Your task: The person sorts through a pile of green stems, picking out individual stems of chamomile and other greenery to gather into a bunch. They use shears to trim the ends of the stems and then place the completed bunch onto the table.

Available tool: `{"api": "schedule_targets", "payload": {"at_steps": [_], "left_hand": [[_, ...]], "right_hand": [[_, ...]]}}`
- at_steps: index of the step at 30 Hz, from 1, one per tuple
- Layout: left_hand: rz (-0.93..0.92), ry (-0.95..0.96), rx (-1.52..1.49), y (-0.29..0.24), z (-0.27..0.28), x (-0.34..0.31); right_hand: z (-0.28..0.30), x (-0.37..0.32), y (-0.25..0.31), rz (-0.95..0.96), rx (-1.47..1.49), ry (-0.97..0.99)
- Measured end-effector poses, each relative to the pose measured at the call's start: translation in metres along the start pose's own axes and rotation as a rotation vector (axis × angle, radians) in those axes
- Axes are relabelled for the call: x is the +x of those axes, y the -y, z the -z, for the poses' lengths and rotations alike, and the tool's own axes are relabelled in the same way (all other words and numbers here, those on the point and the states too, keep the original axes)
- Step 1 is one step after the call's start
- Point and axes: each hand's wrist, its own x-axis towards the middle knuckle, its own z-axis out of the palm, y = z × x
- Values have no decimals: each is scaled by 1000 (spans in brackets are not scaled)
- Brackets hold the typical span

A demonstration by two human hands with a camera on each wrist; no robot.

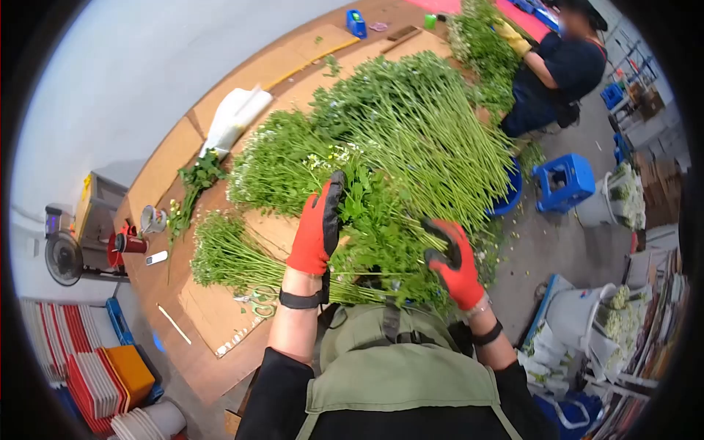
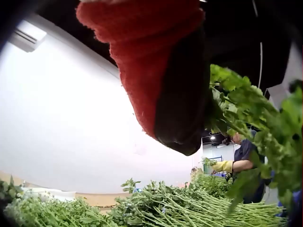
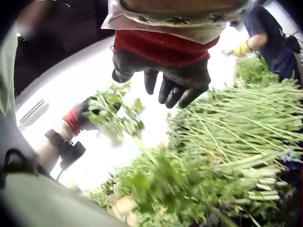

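Leafy sprig (image 1: 358,192) is standing out from the left hand (image 1: 317,229), whose gloved fingers are gripping it above the worktop (image 1: 170,312). The right hand (image 1: 456,265) is hovering across from it, released, its gloved fingers hanging apart and loosely bent, near the leafy heap (image 1: 385,253) in front of the apron (image 1: 400,357). Whether the right hand is brushing any leaves is hard to tell.

Beyond both hands, a large pile of long green stems (image 1: 440,147) is lying across the worktop, its cut ends pointing towards a blue tub (image 1: 515,192). A white-flowered bunch (image 1: 268,158) is lying just beyond the left hand, and a smaller bunch (image 1: 224,248) is resting nearer the wearer, its stems running towards the apron. Green-handled scissors (image 1: 262,302) are lying on cardboard (image 1: 213,315) below that smaller bunch. A white-wrapped bunch (image 1: 236,121) is resting near the wall side, its leaves spilling out. A blue stool (image 1: 563,182) is standing on the floor to the right, while another person (image 1: 565,77) in yellow gloves is handling greenery (image 1: 488,55) at the far end.
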Motion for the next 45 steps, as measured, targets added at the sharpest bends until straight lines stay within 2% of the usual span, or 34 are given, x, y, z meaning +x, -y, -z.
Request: {"api": "schedule_targets", "payload": {"at_steps": [2,3,4,5,7,8,9,11,12,13,15,16,17,19,21,22,23,24,25,26,27,29,30,31,32,33,35,36,37,39,40,43,44,45], "left_hand": [[42,13,-125,-19,-9,-1],[93,15,-225,-29,-12,0],[94,16,-199,-39,-13,0],[83,23,-214,-42,-18,-1],[199,64,-324,-44,-21,-8],[311,77,-377,-49,-20,-9],[322,71,-369,-50,-17,-11],[332,269,-306,-48,-12,-12],[346,268,-299,-48,-13,-12],[361,144,-406,-50,-17,-10],[381,-112,-619,-52,-24,-4],[518,-111,-895,-55,-20,5],[525,-116,-890,-48,-20,6],[617,-179,-1150,-32,-17,4],[651,-239,-1136,-29,-8,5],[653,-232,-1125,-29,-4,7],[655,-220,-1118,-30,-2,9],[747,-218,-1144,-34,-2,10],[748,-206,-1146,-41,-3,12],[766,-202,-1125,-49,-5,16],[781,-198,-1103,-56,-7,19],[809,-152,-1156,-62,-12,18],[727,-115,-1117,-62,-16,16],[644,-81,-1074,-67,-15,17],[644,38,-869,-75,-7,17],[644,39,-868,-72,-7,12],[417,178,-576,-61,-10,-1],[537,119,-635,-60,-14,-2],[541,117,-635,-55,-17,-1],[522,30,-872,-45,-20,8],[698,-19,-1059,-43,-14,10],[725,-138,-1228,-36,4,16],[453,-167,-1049,-29,6,13],[457,-175,-1041,-29,13,12]], "right_hand": [[-6,25,34,117,-281,-15],[-17,33,48,128,-337,-88],[-28,40,57,141,-394,-156],[-36,47,55,136,-407,-169],[-52,56,37,70,-161,-187],[-57,55,26,125,-243,-232],[-59,54,26,123,-235,-219],[-62,52,27,170,-325,-200],[-63,49,31,202,-398,-195],[-64,48,25,197,-388,-185],[-65,48,7,125,-91,-120],[-61,48,4,92,-50,-39],[-57,44,0,89,-45,-33],[-50,35,-11,-89,435,-24],[-28,25,-19,-143,343,-27],[-22,23,-17,-59,251,-79],[-21,20,-11,-60,254,-81],[-22,19,12,71,-25,-176],[-23,19,31,197,-308,-271],[-29,21,43,308,-346,-272],[-35,23,53,308,-353,-282],[-44,25,67,559,-744,-198],[-47,27,60,555,-751,-203],[-51,31,45,537,-702,-192],[-53,36,37,520,-651,-178],[-51,39,36,521,-650,-179],[-49,43,33,338,-401,-162],[-50,44,28,301,-316,-143],[-50,44,28,300,-315,-139],[-49,44,28,220,10,-41],[-49,39,29,218,-37,-69],[-34,27,11,159,83,3],[-29,22,6,96,175,-26],[-23,18,3,29,266,-56]]}}
